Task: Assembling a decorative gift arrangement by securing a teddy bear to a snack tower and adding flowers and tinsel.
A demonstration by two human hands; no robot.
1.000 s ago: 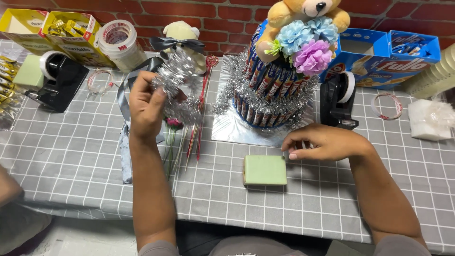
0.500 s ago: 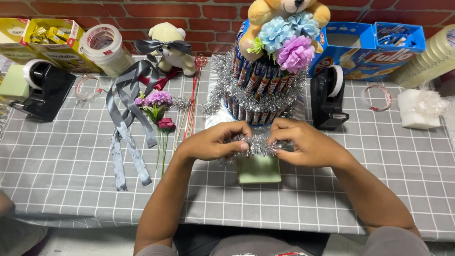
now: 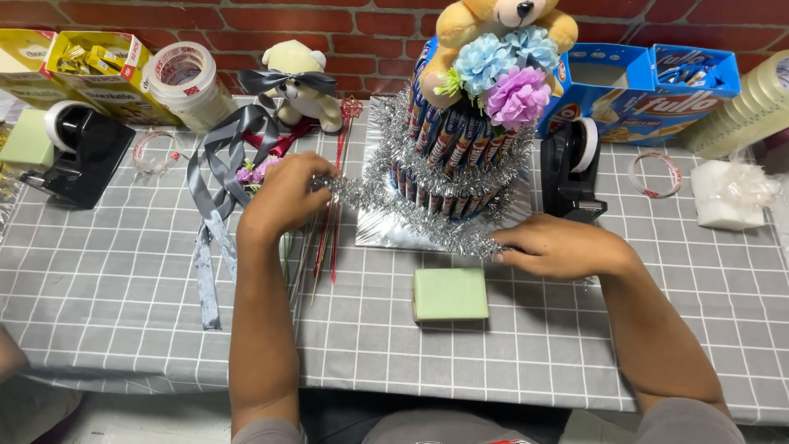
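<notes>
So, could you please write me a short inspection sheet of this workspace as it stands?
Surface: grey checked tablecloth.
Job's things: silver tinsel strand at the base of a snack-stick tower topped by a teddy bear.
Clutter: green block, grey ribbon, two black tape dispensers, tape rolls, snack boxes.
Hands: left hand and right hand each pinch the tinsel.
Cables: nothing seen.
Surroundings: brick wall.

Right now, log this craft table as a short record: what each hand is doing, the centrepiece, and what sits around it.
left hand: pinches one end of the silver tinsel
right hand: presses the tinsel's other end at the tower's base
centrepiece: snack-stick tower topped with a teddy bear and paper flowers
in front: green block
left side: grey ribbon, black tape dispenser
surface: grey checked tablecloth
</notes>
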